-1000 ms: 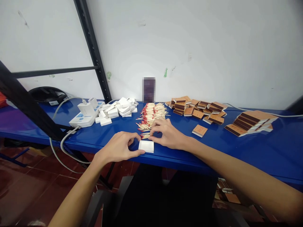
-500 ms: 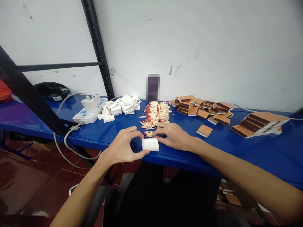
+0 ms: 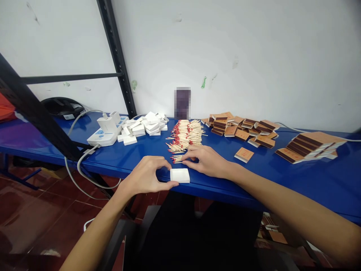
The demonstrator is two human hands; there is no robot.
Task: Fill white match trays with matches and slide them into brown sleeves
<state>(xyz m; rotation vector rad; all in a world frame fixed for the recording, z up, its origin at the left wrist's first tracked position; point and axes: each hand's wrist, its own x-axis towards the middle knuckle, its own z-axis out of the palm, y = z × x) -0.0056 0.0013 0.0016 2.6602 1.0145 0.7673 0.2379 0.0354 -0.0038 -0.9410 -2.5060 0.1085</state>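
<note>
A small white matchbox tray (image 3: 179, 175), its hollow side up, is at the table's front edge. My left hand (image 3: 149, 173) grips it at the left end between thumb and fingers. Just beyond the tray, my right hand (image 3: 201, 160) has thumb and forefinger pinched on the right ends of a few loose matches (image 3: 176, 159), whose red heads point left. Behind them lies a big pile of matches (image 3: 186, 133), most of the red heads toward the left. The inside of the tray looks bare.
White trays (image 3: 146, 126) are heaped at the back left beside a power strip (image 3: 104, 135) with cables. Brown matchboxes (image 3: 242, 130) lie in a heap at the right, with a single matchbox (image 3: 244, 154) nearer and stacked matchboxes (image 3: 310, 146) farther right. A black post (image 3: 42, 113) rises at left.
The tray in my left hand has come slightly nearer to me, widening the gap to the matches. My right fingers have shifted a little away from the tray, onto the nearest matches.
</note>
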